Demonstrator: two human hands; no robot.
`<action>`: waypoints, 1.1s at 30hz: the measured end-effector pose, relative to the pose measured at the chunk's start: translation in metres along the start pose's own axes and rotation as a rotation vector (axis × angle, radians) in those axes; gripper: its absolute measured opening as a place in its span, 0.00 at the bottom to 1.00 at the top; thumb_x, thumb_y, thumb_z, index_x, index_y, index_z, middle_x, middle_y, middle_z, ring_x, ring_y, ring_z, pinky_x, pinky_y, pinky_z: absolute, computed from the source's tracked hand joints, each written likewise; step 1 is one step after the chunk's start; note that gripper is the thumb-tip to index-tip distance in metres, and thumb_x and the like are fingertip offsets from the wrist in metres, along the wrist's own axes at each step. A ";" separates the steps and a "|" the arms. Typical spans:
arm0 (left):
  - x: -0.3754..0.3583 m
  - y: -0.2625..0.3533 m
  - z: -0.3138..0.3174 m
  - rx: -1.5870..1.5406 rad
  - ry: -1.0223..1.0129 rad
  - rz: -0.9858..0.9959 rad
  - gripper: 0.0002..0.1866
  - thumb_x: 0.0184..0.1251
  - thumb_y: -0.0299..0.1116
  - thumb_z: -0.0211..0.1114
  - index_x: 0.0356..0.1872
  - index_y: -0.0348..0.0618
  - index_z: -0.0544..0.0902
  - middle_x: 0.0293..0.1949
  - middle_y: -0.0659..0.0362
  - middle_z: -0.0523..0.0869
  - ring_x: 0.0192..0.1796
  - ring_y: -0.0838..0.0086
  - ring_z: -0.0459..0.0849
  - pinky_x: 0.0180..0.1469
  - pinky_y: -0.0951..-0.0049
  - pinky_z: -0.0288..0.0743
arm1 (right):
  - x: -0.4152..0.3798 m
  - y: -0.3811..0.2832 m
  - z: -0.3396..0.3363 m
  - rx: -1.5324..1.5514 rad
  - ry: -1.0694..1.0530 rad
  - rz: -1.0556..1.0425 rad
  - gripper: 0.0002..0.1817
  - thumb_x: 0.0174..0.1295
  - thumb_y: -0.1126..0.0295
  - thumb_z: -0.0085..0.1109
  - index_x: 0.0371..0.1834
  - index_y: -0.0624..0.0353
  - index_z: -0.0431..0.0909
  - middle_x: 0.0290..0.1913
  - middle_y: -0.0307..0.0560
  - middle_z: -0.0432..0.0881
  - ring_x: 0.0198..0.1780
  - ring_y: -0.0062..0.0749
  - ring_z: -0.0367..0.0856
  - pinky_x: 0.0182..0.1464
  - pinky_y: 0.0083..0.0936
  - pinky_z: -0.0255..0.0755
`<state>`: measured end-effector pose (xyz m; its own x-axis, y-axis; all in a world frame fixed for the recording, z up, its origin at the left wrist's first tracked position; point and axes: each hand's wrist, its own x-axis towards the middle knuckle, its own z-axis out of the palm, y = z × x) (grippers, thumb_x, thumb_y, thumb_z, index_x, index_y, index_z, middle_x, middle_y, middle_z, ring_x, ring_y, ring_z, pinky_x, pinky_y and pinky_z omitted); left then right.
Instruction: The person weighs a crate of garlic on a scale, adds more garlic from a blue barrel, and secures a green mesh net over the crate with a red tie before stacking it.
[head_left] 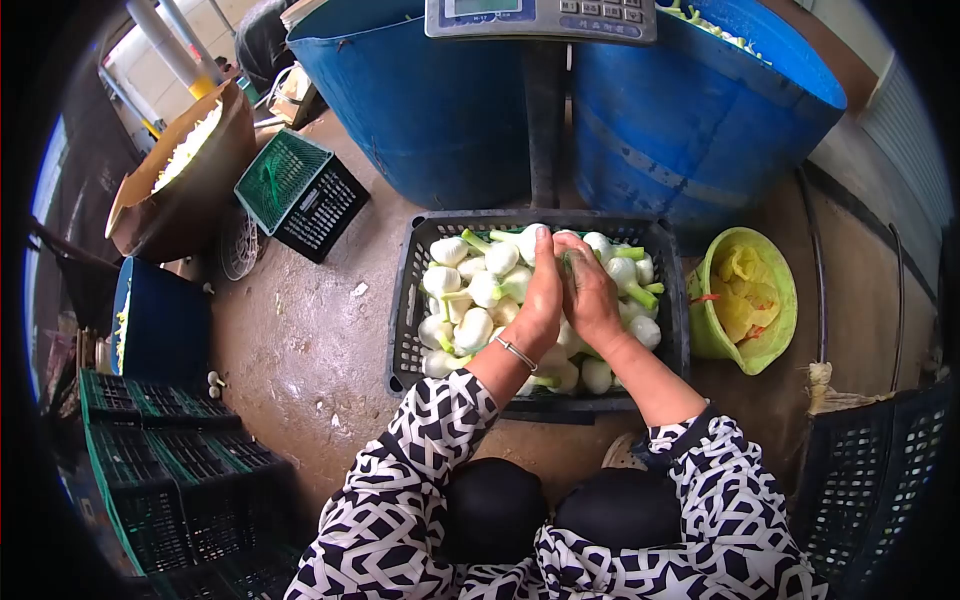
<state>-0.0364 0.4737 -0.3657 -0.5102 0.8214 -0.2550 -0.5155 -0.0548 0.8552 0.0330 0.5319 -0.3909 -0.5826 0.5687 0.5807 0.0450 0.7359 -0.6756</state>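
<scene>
A black plastic crate point(398, 345) stands on the floor in front of my knees. White garlic bulbs point(472, 330) with short green stems fill it. Above the middle of the bulbs, my left hand point(540, 300) and my right hand point(592, 298) are brought palm towards palm, close together. The fingers of my left hand look straight and point away from me; those of my right hand bend slightly over. No bulb shows in either hand, though the space between the palms is mostly hidden.
A scale display point(540, 18) on a post rises behind the crate, between large blue barrels point(430, 110) point(690, 130). At right sits a yellow-green bucket point(705, 330). Green-black crates point(320, 205) point(220, 490), a brown tub point(185, 215) and a blue bin point(170, 320) stand left.
</scene>
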 end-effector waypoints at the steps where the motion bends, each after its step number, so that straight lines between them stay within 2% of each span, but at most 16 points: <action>1: 0.001 -0.001 -0.004 -0.081 -0.035 -0.012 0.44 0.67 0.71 0.40 0.60 0.35 0.71 0.60 0.50 0.74 0.63 0.67 0.70 0.67 0.71 0.61 | -0.001 -0.002 0.004 0.015 -0.001 0.000 0.13 0.65 0.68 0.51 0.50 0.58 0.75 0.55 0.49 0.78 0.56 0.47 0.76 0.58 0.34 0.70; 2: -0.013 0.015 0.010 -0.138 0.146 -0.073 0.42 0.66 0.72 0.40 0.52 0.38 0.77 0.52 0.52 0.80 0.57 0.67 0.76 0.62 0.69 0.67 | -0.002 -0.006 0.007 -0.001 0.027 -0.011 0.11 0.64 0.69 0.52 0.48 0.57 0.76 0.52 0.47 0.79 0.54 0.46 0.77 0.56 0.35 0.71; 5: -0.005 0.003 -0.004 -0.254 0.038 -0.049 0.40 0.66 0.72 0.39 0.44 0.40 0.79 0.44 0.55 0.83 0.50 0.67 0.80 0.57 0.66 0.72 | -0.005 -0.002 0.018 -0.016 0.152 -0.077 0.06 0.63 0.68 0.54 0.39 0.56 0.77 0.40 0.46 0.81 0.45 0.45 0.79 0.49 0.38 0.70; 7: -0.003 0.001 -0.003 -0.330 0.153 -0.096 0.40 0.64 0.73 0.40 0.42 0.41 0.79 0.41 0.55 0.83 0.47 0.67 0.81 0.54 0.66 0.74 | -0.006 0.000 0.019 -0.161 0.119 -0.042 0.06 0.63 0.67 0.55 0.35 0.57 0.75 0.34 0.48 0.79 0.41 0.46 0.78 0.45 0.40 0.68; 11: 0.012 -0.006 -0.009 -0.287 0.256 0.015 0.40 0.64 0.74 0.40 0.36 0.41 0.78 0.32 0.59 0.80 0.38 0.70 0.78 0.47 0.69 0.73 | 0.002 -0.003 0.006 0.038 0.164 0.154 0.13 0.70 0.64 0.50 0.33 0.63 0.75 0.27 0.57 0.77 0.33 0.54 0.76 0.36 0.44 0.67; 14: 0.006 0.003 -0.008 -0.014 0.160 0.030 0.40 0.68 0.70 0.36 0.28 0.40 0.78 0.22 0.59 0.76 0.29 0.75 0.69 0.34 0.75 0.61 | 0.006 -0.009 -0.008 0.185 0.229 0.283 0.18 0.72 0.61 0.48 0.33 0.66 0.76 0.24 0.59 0.77 0.27 0.56 0.75 0.30 0.42 0.67; 17: -0.029 0.034 -0.013 0.487 0.022 0.220 0.39 0.72 0.65 0.38 0.36 0.34 0.82 0.35 0.51 0.83 0.44 0.66 0.78 0.56 0.68 0.66 | 0.005 -0.011 -0.017 0.183 0.236 0.351 0.20 0.73 0.60 0.47 0.31 0.66 0.76 0.22 0.56 0.76 0.24 0.50 0.73 0.29 0.37 0.67; 19: -0.055 0.063 -0.037 1.161 0.028 0.647 0.37 0.67 0.63 0.51 0.52 0.33 0.79 0.54 0.40 0.79 0.65 0.55 0.69 0.68 0.56 0.55 | 0.004 -0.001 -0.020 0.366 0.223 0.346 0.20 0.73 0.60 0.47 0.31 0.66 0.76 0.20 0.55 0.75 0.23 0.46 0.73 0.29 0.36 0.66; 21: -0.071 0.063 -0.060 1.648 0.108 0.773 0.49 0.54 0.68 0.62 0.68 0.39 0.65 0.68 0.38 0.63 0.74 0.50 0.55 0.72 0.48 0.43 | 0.008 -0.016 -0.025 0.451 0.192 0.406 0.19 0.72 0.60 0.47 0.31 0.66 0.75 0.19 0.53 0.74 0.22 0.43 0.72 0.28 0.35 0.66; 22: -0.069 0.054 -0.067 1.748 0.029 0.599 0.64 0.42 0.76 0.63 0.74 0.40 0.50 0.73 0.40 0.52 0.77 0.50 0.45 0.73 0.43 0.32 | 0.011 -0.023 -0.028 0.380 0.151 0.316 0.18 0.72 0.61 0.48 0.31 0.65 0.75 0.19 0.53 0.75 0.22 0.45 0.73 0.28 0.35 0.67; 26: -0.039 0.000 -0.041 1.783 -0.189 0.636 0.68 0.38 0.81 0.59 0.74 0.39 0.50 0.74 0.41 0.49 0.78 0.51 0.42 0.73 0.44 0.28 | 0.019 -0.040 -0.036 0.141 -0.061 -0.121 0.12 0.64 0.63 0.55 0.36 0.63 0.77 0.28 0.58 0.80 0.31 0.55 0.81 0.31 0.41 0.72; 27: -0.032 -0.003 -0.029 1.630 -0.118 0.734 0.63 0.42 0.76 0.61 0.73 0.40 0.53 0.75 0.45 0.49 0.78 0.55 0.42 0.74 0.47 0.29 | 0.018 -0.035 -0.034 0.052 -0.119 -0.224 0.12 0.63 0.63 0.55 0.35 0.62 0.78 0.26 0.55 0.79 0.30 0.53 0.79 0.32 0.39 0.72; 28: -0.022 -0.019 -0.034 1.682 -0.066 0.924 0.40 0.54 0.56 0.61 0.62 0.36 0.66 0.62 0.50 0.66 0.63 0.63 0.61 0.61 0.62 0.51 | 0.022 -0.029 -0.036 -0.025 -0.220 -0.287 0.13 0.61 0.60 0.57 0.32 0.59 0.76 0.28 0.55 0.81 0.30 0.51 0.81 0.31 0.40 0.74; 30: -0.009 -0.028 -0.031 1.536 -0.026 1.009 0.33 0.59 0.51 0.61 0.61 0.39 0.70 0.61 0.56 0.71 0.63 0.68 0.64 0.61 0.64 0.52 | 0.027 -0.030 -0.031 -0.240 -0.323 -0.426 0.12 0.57 0.61 0.58 0.26 0.59 0.77 0.21 0.54 0.81 0.26 0.47 0.83 0.31 0.39 0.75; 31: -0.011 -0.017 -0.018 1.367 -0.048 0.890 0.49 0.53 0.66 0.61 0.71 0.46 0.61 0.74 0.57 0.58 0.77 0.64 0.49 0.74 0.51 0.30 | 0.027 -0.023 -0.017 -0.305 -0.324 -0.559 0.10 0.54 0.64 0.57 0.25 0.59 0.79 0.20 0.54 0.81 0.26 0.46 0.83 0.34 0.47 0.75; 33: -0.006 -0.016 -0.008 1.425 -0.014 0.822 0.44 0.56 0.63 0.60 0.70 0.49 0.63 0.73 0.61 0.61 0.76 0.67 0.52 0.73 0.52 0.31 | 0.037 -0.048 -0.032 -0.767 -0.429 -0.725 0.12 0.55 0.64 0.54 0.31 0.61 0.82 0.28 0.57 0.84 0.33 0.50 0.85 0.39 0.59 0.70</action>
<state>-0.0304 0.4651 -0.3817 -0.2999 0.8430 0.4465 0.8881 0.0759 0.4533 0.0351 0.5296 -0.3226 -0.8966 -0.1460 0.4182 -0.0165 0.9545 0.2977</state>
